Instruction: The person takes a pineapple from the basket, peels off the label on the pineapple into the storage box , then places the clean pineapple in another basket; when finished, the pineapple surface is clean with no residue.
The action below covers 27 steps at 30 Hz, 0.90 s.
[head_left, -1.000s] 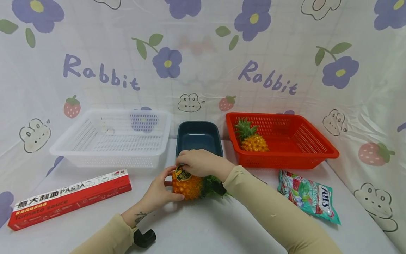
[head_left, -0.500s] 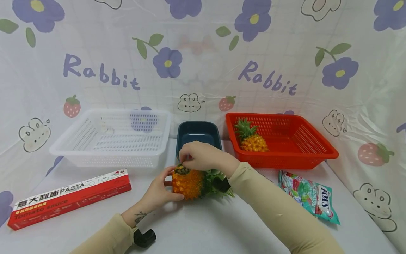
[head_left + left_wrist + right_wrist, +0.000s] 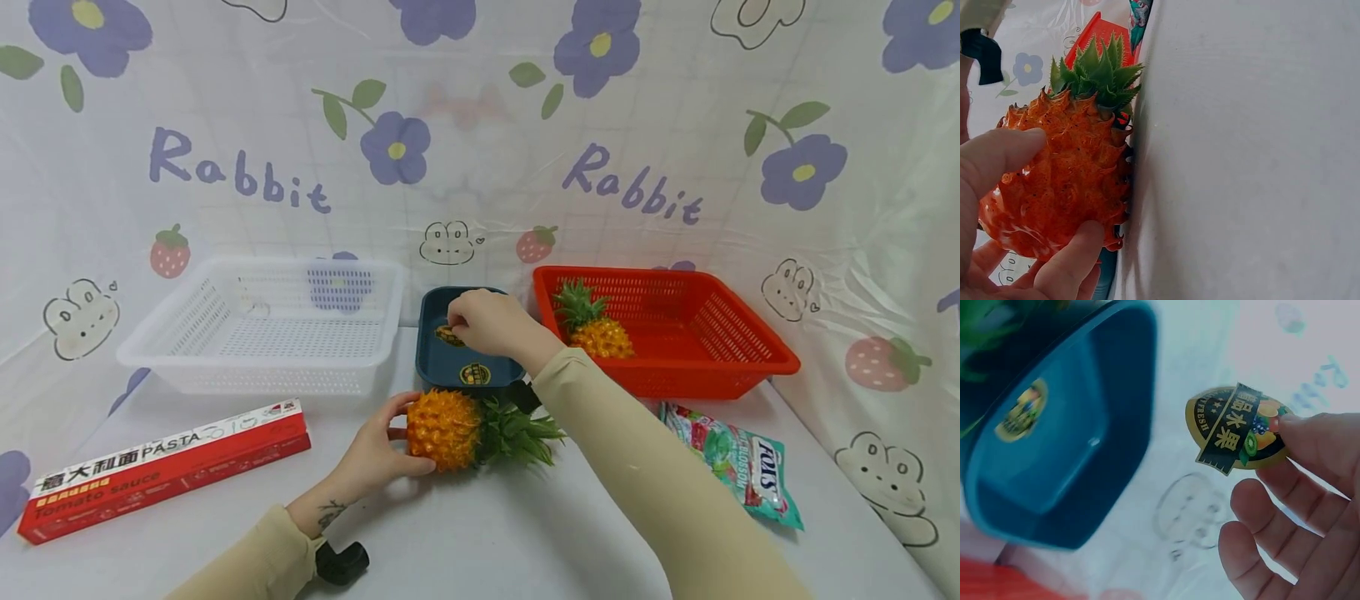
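Note:
An orange pineapple [image 3: 444, 431] with a spiky green crown lies on its side on the white table, crown to the right. My left hand [image 3: 378, 446] grips its base end, thumb and fingers spread around the body; the left wrist view shows the fingertips [image 3: 1088, 240] on its bumpy skin. Between thumb and index finger my right hand [image 3: 491, 325] pinches a black and gold fruit sticker [image 3: 1235, 428] by its edge. That hand is over the dark blue box [image 3: 429, 354] behind the pineapple. A second, similar sticker [image 3: 475, 373] is inside the box.
A white basket [image 3: 255, 362] stands back left, a red basket [image 3: 697, 377] back right with another pineapple [image 3: 600, 337] in it. A red pasta box [image 3: 165, 475] lies at the left, a green candy bag [image 3: 731, 467] at the right. A printed curtain hangs behind.
My right hand has peeled the sticker off the pineapple and carried it back and up over the blue box. My left hand keeps its hold on the pineapple.

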{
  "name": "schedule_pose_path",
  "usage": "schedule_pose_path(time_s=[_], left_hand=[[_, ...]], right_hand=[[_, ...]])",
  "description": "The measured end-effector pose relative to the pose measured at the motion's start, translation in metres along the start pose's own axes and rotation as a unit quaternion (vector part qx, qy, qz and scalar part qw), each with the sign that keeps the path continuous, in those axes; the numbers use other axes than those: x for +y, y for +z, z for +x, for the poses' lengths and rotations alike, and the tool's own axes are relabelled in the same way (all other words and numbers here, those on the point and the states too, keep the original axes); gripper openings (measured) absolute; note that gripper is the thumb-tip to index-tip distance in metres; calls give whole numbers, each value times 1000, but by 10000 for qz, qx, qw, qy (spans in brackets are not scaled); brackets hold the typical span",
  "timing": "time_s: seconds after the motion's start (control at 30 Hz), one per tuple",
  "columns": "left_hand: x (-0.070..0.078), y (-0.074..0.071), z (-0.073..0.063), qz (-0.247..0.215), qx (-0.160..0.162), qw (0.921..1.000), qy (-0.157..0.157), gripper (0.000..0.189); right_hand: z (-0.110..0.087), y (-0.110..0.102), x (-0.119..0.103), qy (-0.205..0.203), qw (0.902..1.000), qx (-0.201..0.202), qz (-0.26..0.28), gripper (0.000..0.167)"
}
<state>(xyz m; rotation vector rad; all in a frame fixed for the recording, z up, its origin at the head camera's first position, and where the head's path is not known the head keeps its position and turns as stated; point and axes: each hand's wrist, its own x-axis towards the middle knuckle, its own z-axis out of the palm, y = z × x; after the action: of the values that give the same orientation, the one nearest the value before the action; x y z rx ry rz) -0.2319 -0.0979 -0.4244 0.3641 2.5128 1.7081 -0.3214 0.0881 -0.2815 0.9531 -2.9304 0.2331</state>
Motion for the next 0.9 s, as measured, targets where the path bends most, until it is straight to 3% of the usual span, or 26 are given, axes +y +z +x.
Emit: schedule_pose_path(time_s=[0.2, 0.37, 0.6, 0.9], left_hand=[[0, 0, -1, -29, 16, 10000, 14, 87], [-1, 0, -1, 22, 12, 10000, 27, 87], [1, 0, -1, 13, 41, 10000, 16, 88], [0, 0, 0, 32, 34, 10000, -4, 88]], right_hand=[[11, 16, 15, 321, 9950, -470, -820, 18], [18, 27, 29, 603, 9899, -507, -1176, 12], [23, 32, 39, 1083, 9860, -295, -1231, 11], [21, 31, 35, 1589, 9841, 163, -773, 19]])
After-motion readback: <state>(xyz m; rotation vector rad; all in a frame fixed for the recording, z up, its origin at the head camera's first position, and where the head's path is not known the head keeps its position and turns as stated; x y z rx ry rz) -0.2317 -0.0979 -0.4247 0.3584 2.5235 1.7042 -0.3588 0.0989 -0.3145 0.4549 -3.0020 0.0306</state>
